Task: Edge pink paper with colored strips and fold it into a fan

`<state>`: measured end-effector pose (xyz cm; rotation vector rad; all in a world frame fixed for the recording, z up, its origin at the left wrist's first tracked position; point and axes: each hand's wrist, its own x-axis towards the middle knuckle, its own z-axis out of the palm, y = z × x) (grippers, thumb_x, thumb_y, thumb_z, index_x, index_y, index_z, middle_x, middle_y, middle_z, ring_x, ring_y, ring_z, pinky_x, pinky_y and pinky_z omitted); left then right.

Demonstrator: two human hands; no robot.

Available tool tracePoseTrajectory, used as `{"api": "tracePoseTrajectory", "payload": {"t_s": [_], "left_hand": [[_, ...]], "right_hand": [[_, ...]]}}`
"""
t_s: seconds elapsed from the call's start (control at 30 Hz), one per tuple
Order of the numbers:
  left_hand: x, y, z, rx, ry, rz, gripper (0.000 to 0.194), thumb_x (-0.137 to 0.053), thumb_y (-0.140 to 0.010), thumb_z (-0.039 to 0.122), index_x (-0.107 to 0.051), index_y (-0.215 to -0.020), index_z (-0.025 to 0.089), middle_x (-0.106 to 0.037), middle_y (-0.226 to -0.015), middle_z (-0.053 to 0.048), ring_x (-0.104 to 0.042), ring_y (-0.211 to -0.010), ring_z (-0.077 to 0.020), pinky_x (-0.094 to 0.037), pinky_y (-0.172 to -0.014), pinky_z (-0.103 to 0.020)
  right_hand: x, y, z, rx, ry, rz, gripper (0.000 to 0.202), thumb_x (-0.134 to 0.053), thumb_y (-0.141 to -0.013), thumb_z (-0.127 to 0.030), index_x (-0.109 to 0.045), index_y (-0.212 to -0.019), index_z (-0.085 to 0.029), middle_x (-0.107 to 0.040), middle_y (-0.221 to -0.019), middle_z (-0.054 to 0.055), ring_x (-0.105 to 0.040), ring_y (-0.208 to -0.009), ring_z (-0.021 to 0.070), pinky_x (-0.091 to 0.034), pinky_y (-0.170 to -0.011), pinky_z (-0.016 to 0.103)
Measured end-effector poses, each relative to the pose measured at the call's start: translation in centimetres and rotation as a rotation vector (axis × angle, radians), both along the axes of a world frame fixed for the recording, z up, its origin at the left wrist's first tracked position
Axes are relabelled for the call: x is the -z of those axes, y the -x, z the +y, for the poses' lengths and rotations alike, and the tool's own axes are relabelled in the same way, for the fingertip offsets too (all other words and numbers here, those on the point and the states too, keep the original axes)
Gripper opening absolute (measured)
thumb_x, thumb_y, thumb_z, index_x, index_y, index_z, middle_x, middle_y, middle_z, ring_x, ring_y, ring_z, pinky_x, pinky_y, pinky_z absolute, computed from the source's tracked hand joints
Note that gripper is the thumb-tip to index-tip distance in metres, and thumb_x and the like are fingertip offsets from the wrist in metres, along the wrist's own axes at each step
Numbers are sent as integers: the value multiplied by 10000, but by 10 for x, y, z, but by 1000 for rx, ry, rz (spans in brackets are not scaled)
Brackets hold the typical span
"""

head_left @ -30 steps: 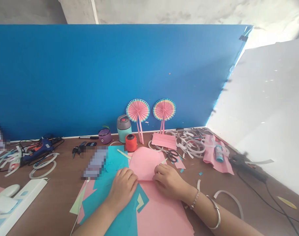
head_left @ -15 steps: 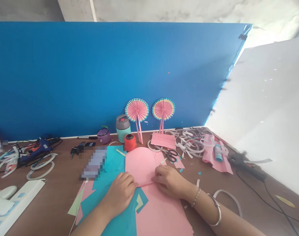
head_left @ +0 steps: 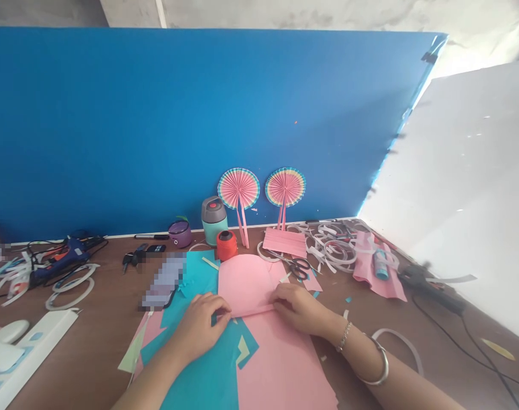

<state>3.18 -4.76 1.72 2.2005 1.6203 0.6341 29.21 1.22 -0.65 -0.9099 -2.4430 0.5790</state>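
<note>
A sheet of pink paper (head_left: 245, 285) bows upward in front of me, with a narrow fold along its near edge. At the left end of that fold, my left hand (head_left: 204, 322) pinches the paper between thumb and fingertips. My right hand (head_left: 299, 309) is closed on the fold's right end, its fingers curled over the edge. Beneath lie more pink sheets (head_left: 285, 364) and blue paper (head_left: 199, 376). A small blue piece with a pale green strip (head_left: 244, 348) rests between the forearms, on the sheets.
Two round pleated paper fans (head_left: 238, 188) lean on the blue partition, near a flask (head_left: 214, 222) and a red container (head_left: 227, 246). Scissors (head_left: 299, 266) and coiled white strips (head_left: 338, 253) lie at right. A glue gun (head_left: 73, 253) and power strip (head_left: 37, 359) are at left.
The near edge of the pink paper has moved slightly away from me, and its fold shows more plainly. My left hand has shifted a little left, its thumb now visible.
</note>
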Motion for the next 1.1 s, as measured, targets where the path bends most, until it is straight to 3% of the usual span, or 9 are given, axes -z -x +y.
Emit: {"api": "tracePoseTrajectory", "payload": {"t_s": [0.27,0.47,1.0,1.1], "left_hand": [[7,1,6,-56,113,-47,226,-485,-826,288,-584,-637,214,-656,-725,-4,-588,-773,-185,-435,-797,-339],[9,-4,7,-117,78,3,196,-455,-813,246,-600,-684,220,-646,-707,-6,-591,-753,-194,-430,-717,-318],[10,-3,4,-58,32,78,165,-495,-807,181,-576,-668,215,-634,-727,6,-586,-774,-190,-420,-758,-334],[8,-4,2,-39,-28,104,150,-495,-795,128,-607,-771,224,-636,-783,-1,-584,-802,-194,-432,-756,-339]], "right_hand": [[3,1,1,78,103,-33,169,-477,-737,-41,-584,-753,-171,-604,-762,16,-530,-692,136,-386,-633,244],[3,5,2,143,177,-27,170,-473,-736,-59,-588,-782,-176,-614,-756,11,-522,-676,138,-370,-617,244],[3,6,5,179,253,-61,163,-489,-703,-79,-612,-746,-176,-629,-753,16,-542,-665,138,-379,-592,231],[2,6,5,172,248,-67,171,-486,-698,-70,-611,-746,-177,-628,-746,16,-537,-662,136,-374,-586,227]]}}
